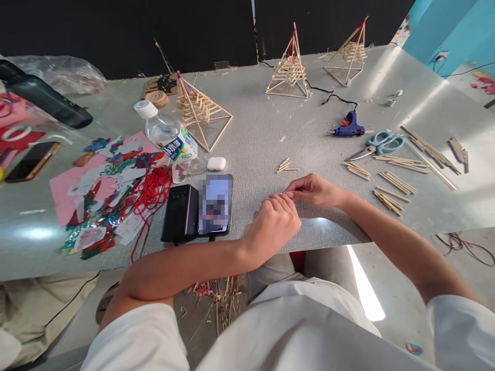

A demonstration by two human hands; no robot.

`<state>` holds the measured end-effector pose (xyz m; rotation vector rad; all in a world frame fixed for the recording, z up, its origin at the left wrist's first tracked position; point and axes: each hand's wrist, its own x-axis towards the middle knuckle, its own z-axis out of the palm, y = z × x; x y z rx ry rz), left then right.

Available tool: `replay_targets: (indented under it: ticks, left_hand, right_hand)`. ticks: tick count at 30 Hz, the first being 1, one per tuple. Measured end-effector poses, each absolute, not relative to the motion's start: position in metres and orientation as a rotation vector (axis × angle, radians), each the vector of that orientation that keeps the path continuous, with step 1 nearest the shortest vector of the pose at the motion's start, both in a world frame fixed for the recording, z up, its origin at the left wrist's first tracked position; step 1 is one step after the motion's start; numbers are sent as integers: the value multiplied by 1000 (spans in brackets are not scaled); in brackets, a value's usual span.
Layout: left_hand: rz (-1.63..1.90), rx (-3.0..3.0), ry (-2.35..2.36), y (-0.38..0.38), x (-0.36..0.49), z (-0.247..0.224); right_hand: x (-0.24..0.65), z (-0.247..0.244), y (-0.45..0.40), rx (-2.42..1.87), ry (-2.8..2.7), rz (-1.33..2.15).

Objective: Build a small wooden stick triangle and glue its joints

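Observation:
Close together above the table's near part, my left hand (275,222) and my right hand (315,190) meet at the fingertips. Curled fingers on the left one hide whatever is in its grip. Thumb and forefinger of the right one are pinched; what they hold, if anything, is too small to make out. Just beyond lies a little pile of short wooden sticks (284,165). A phone (215,203) with a lit, blurred screen is left of my hands, leaning by a black power bank (180,212).
Three stick pyramids (286,77) stand at the back. To the right are a blue glue gun (350,125), scissors (377,144) and bundles of sticks (397,182). On the left are a plastic bottle (164,131), red yarn (154,186), foil scraps (104,206) and a white earbud case (216,164).

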<state>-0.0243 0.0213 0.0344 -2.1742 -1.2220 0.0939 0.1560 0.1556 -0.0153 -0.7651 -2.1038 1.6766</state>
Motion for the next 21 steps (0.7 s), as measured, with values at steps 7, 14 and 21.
replay_targets:
  ticks: [7, 14, 21]
  left_hand:
    - [90, -2171, -1227, 24, -25, 32]
    - [81, -2213, -1249, 24, -25, 33]
    - [85, -2123, -1223, 26, -25, 33]
  right_hand:
    - [156, -16, 155, -793, -2144, 1605]
    - [157, -15, 155, -771, -2246, 1399]
    - [155, -14, 155, -633, -2286, 1183]
